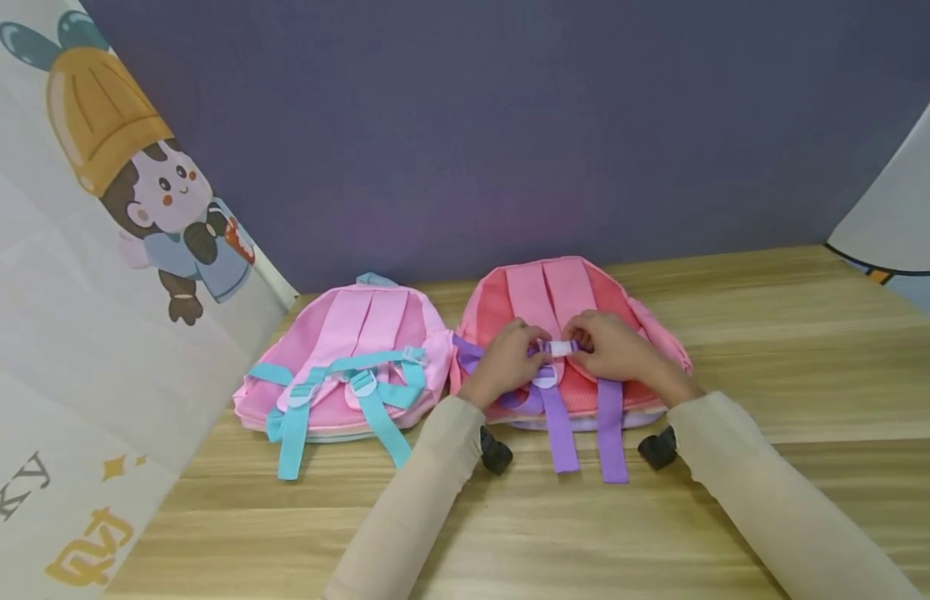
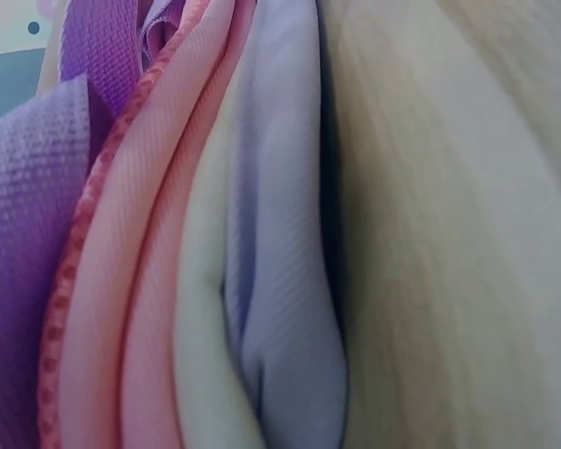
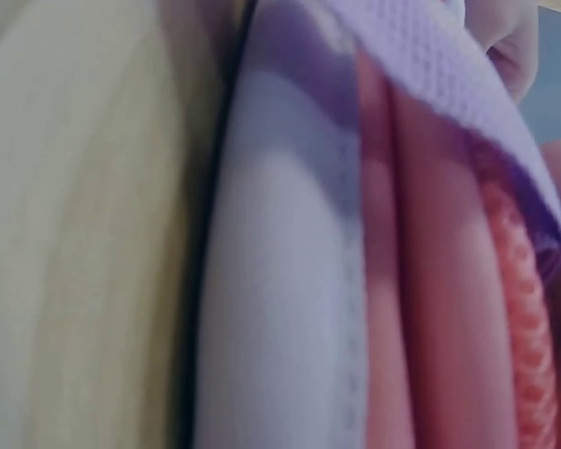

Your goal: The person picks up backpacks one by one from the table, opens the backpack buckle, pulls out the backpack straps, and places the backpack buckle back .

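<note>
Head view: wood-grain worktop (image 1: pixel 780 350), dark panel (image 1: pixel 510 125) behind, pink-and-coral backpack (image 1: pixel 532 296) lying there, left hand (image 1: pixel 505 361) and right hand (image 1: pixel 618 346) pinching its white plastic buckle (image 1: pixel 560 348); left wrist: ribbed purple webbing (image 2: pixel 23 271), soft pink folds (image 2: pixel 117 281); right wrist: dimpled coral mesh (image 3: pixel 535 383), smooth lilac fabric (image 3: pixel 285 243)

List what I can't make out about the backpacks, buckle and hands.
White buckle: head view, too small to tell whether it is latched; left hand and right hand crowd it.
Fronts of pink backpack and coral backpack: head view, hidden underneath the bags themselves.
Most of right hand: right wrist view, cut off by right edge.
</note>
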`<state>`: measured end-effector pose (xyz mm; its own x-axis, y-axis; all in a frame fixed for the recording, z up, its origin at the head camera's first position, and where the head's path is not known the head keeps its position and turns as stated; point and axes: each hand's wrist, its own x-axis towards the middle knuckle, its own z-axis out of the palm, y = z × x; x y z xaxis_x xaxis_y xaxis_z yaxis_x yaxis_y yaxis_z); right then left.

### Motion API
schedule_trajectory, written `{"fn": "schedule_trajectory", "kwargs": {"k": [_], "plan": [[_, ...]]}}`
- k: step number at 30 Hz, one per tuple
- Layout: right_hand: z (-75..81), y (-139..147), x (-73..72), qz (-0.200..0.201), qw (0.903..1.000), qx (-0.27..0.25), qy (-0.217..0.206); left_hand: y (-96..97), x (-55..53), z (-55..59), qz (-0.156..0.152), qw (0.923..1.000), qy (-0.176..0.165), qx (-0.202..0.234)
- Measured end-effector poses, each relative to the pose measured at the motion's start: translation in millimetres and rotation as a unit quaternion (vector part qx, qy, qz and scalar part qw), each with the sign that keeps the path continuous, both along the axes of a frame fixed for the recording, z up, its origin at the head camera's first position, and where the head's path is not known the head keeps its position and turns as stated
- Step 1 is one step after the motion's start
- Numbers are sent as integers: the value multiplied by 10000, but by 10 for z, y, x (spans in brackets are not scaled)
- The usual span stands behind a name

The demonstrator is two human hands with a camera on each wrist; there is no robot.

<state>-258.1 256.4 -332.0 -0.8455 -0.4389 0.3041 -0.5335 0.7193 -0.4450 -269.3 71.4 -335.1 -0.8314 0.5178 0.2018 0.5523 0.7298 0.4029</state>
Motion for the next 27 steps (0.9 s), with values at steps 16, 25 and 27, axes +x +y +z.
{"fn": "schedule_trajectory", "kwargs": {"k": [16, 25, 27], "plan": [[-7, -35, 17, -60, 9996, 22, 260, 16, 47, 9, 161, 9993, 249, -241], [-27, -12, 14, -289, 9984, -476, 67, -17, 3, -8, -91, 9995, 64, 310], [-37, -14, 15, -316, 9982, -489, 107, -23, -5, -16, -198, 9989, 53, 417]]}}
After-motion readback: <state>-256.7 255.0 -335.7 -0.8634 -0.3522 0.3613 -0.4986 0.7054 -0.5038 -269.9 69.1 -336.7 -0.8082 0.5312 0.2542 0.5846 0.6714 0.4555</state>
